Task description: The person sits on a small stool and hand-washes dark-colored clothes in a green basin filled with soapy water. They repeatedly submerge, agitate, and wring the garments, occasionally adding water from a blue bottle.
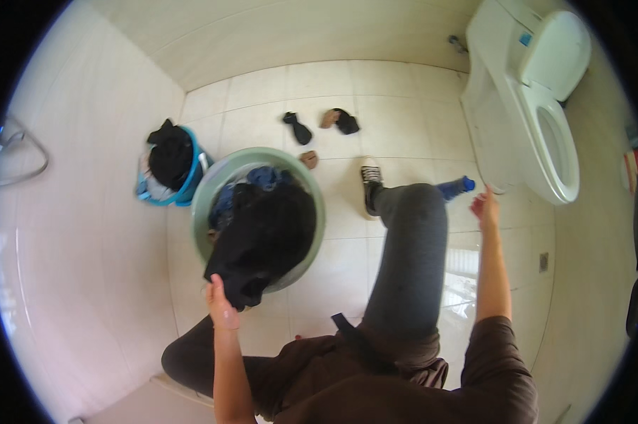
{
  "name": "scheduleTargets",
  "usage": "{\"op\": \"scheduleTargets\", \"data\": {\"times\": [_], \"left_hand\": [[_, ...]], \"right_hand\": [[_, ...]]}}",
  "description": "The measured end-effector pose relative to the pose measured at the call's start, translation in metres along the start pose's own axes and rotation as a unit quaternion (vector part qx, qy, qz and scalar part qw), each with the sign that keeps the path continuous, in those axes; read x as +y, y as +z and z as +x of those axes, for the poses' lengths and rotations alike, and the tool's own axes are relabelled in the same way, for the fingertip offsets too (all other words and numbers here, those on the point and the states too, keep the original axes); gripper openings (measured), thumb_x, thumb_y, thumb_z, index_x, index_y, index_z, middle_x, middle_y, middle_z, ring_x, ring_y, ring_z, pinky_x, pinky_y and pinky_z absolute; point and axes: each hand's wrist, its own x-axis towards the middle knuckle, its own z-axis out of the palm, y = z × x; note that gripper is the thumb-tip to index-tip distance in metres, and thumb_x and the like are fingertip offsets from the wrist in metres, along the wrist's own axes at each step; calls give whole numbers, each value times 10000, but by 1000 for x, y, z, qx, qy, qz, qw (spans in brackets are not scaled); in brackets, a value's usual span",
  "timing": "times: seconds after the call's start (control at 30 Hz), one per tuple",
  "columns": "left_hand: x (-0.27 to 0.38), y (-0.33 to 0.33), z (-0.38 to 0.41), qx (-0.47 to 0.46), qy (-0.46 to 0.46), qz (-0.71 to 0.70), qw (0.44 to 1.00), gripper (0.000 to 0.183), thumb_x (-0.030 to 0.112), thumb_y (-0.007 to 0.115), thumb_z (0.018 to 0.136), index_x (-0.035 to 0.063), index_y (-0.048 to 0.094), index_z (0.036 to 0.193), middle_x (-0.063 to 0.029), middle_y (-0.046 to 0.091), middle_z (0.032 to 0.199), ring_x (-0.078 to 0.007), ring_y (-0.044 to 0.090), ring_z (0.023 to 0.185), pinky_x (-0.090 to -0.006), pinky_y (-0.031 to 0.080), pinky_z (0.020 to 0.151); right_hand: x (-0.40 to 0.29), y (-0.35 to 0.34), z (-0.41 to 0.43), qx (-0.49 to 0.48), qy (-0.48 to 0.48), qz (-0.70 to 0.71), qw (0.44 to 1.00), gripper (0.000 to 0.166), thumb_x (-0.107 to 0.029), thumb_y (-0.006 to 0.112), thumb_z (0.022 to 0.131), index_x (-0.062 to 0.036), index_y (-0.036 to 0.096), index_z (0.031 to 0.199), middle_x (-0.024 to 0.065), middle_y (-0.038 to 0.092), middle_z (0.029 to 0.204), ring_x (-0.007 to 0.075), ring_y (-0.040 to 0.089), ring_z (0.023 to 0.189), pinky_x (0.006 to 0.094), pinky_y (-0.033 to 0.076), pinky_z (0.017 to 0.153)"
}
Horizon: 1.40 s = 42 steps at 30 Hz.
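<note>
My left hand (222, 306) grips the edge of a black garment (268, 228) at the near rim of a round pale green basin (199, 212). The rest of that cloth lies heaped in the basin and hides much of what is under it. Blue clothing (268, 177) shows wet beside it, towards the far side. Out to the right, my right hand (486, 209) is raised with its fingers loosely bent and apart, and nothing shows in it. Nearest to it is a blue plastic bottle (456, 187), partly hidden by my knee; a small gap separates them.
A blue bucket (196, 159) filled with clothes stands left of the basin. On the tiled floor (403, 127) lie black socks (298, 130) and brown ones (309, 159). A white toilet (509, 116) with its lid raised stands at right; a floor drain (544, 262) is nearer me.
</note>
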Motion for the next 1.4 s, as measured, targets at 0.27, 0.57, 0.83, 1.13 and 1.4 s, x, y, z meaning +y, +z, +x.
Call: {"op": "scheduleTargets", "data": {"times": [0.27,0.57,0.83,1.13,1.4], "left_hand": [[-5,20,7,-35,-61,33,997,286,235,507,895,-5,531,1049,-78,601,1002,-169,587,890,-277,476,783],[-24,-1,2,-11,-24,106,994,298,243,475,911,-8,524,1065,-76,586,1021,-165,576,900,-271,467,791],[-36,8,11,31,29,128,991,327,259,433,928,-14,495,1096,-87,568,1041,-176,557,929,-282,443,819],[17,-16,15,-65,-193,-137,969,309,241,555,844,13,543,1052,-90,607,1009,-204,578,936,-339,460,831],[-34,-42,-7,159,-65,-8,985,409,285,518,877,-44,486,1117,-66,557,1074,-133,507,980,-243,384,855]], "right_hand": [[41,26,40,-86,220,192,953,593,-542,571,773,35,507,897,134,552,789,226,573,683,325,522,619],[44,14,54,-100,231,204,946,333,-346,573,839,-38,543,717,60,580,641,152,558,542,239,479,489],[49,17,61,-82,180,137,971,348,-400,543,846,-74,534,724,25,547,592,126,489,469,232,377,401],[-72,20,-8,-269,78,208,937,348,-258,432,921,-142,338,607,-39,266,546,68,249,458,206,183,367],[-98,241,-321,-588,-96,40,802,332,-263,363,920,-66,487,684,13,451,618,106,424,537,218,370,501]]}}
